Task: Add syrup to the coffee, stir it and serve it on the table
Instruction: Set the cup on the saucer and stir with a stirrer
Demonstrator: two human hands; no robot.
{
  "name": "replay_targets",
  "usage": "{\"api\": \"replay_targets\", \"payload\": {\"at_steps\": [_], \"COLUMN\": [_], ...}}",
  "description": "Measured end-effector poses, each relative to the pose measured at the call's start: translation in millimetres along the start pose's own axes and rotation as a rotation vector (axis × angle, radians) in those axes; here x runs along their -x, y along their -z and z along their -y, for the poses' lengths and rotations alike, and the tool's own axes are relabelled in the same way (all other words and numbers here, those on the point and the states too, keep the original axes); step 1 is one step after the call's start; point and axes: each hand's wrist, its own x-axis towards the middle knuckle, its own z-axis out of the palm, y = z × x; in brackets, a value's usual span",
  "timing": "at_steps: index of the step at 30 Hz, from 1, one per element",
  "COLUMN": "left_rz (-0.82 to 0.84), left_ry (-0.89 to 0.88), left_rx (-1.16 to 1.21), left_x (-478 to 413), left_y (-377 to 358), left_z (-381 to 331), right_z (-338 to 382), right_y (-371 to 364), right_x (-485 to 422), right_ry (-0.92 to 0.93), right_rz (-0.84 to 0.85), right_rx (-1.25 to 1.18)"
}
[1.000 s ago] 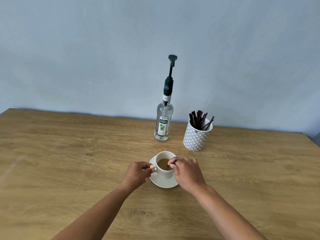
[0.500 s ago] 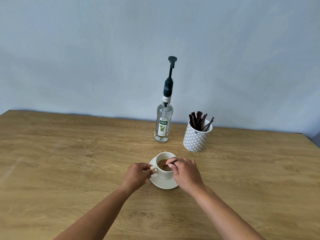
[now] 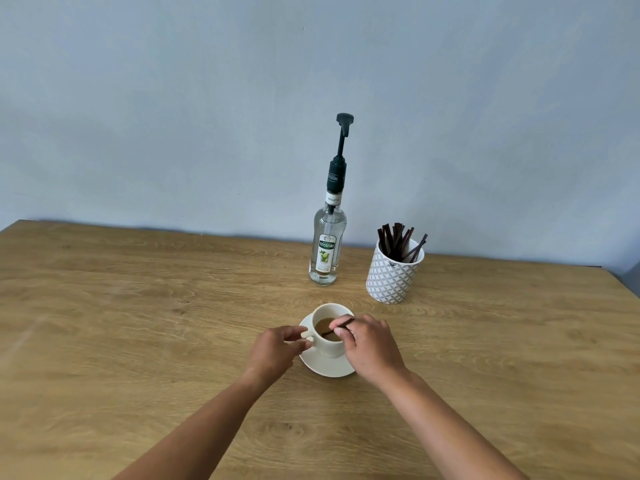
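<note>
A white cup point(image 3: 330, 344) of light brown coffee stands on a white saucer point(image 3: 323, 366) in the middle of the wooden table. My left hand point(image 3: 277, 351) pinches the cup's handle on its left side. My right hand point(image 3: 369, 344) holds a dark brown stir stick point(image 3: 341, 327) with its lower end in the coffee. Behind the cup stands a clear syrup bottle point(image 3: 327, 251) with a tall black pump, upright and untouched.
A white patterned holder point(image 3: 393, 277) with several dark stir sticks stands behind the cup to the right, next to the bottle. The wooden table point(image 3: 138, 323) runs back to a pale blue wall.
My right hand has shifted the stick slightly inside the cup. The left hand stays on the handle. Cup and saucer have not moved.
</note>
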Motion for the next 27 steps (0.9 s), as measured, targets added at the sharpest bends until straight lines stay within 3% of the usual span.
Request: {"api": "replay_targets", "payload": {"at_steps": [4, 8, 10, 13, 19, 27], "left_rz": [-0.135, -0.233, -0.183, -0.128, -0.11, -0.116], "left_ry": [-0.055, -0.159, -0.177, -0.232, -0.236, -0.235], "left_rx": [-0.029, -0.434, -0.678, -0.854, -0.913, -0.916], "left_x": [10, 17, 17, 20, 22, 24], "left_y": [2, 7, 7, 5, 6, 7], "left_z": [5, 27, 48, 71, 69, 68], "right_z": [-1, 0, 3, 6, 4, 6], "right_y": [3, 4, 4, 2, 7, 21], "right_x": [1, 5, 6, 5, 7, 25], "right_ry": [-0.037, -0.038, -0.035, -0.053, -0.124, -0.088], "right_rz": [-0.02, -0.032, -0.021, -0.005, -0.048, -0.338], "right_rx": [0.083, 0.101, 0.064, 0.02, 0.029, -0.094]}}
